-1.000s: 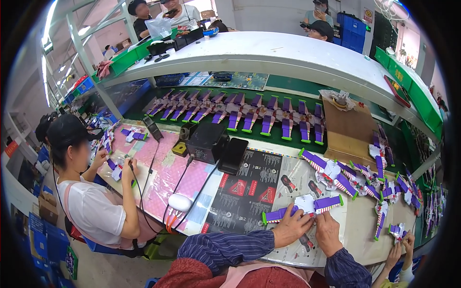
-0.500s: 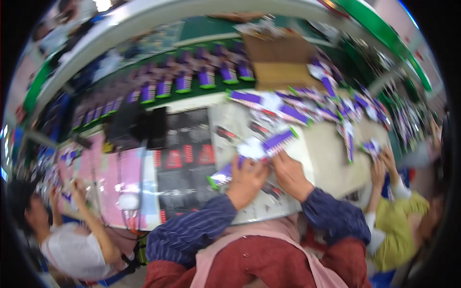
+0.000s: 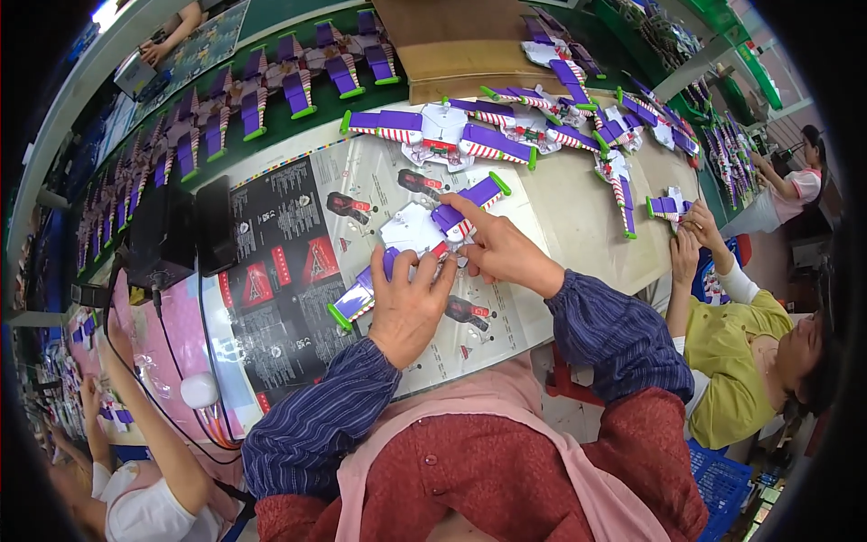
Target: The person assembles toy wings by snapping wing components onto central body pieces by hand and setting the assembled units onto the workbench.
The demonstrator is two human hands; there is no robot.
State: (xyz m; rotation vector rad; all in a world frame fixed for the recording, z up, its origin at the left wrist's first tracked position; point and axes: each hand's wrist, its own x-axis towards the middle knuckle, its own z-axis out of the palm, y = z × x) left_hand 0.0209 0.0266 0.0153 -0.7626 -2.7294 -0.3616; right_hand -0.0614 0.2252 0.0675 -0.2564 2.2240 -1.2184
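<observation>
A toy wing set with a white middle body, purple wings, red-and-white striped edges and green tips lies slantwise before me on the printed sheet. My left hand grips its near edge, fingers bent over the left wing and the lower body. My right hand has its index finger stretched along the right wing, while its thumb and other fingers close in at the red part near the middle. Both hands' fingertips meet near that red part, so what lies beneath them is hidden. Another matching wing set rests just beyond.
More wing sets pile up to the right, beside a cardboard box. Rows of them lie on the green belt at the back. A black box with cables stands left. Co-workers sit on both sides.
The view has turned and come closer. My right index finger now stretches over the right wing, where the hand was bunched at its inner end. My left hand stays on the wing set.
</observation>
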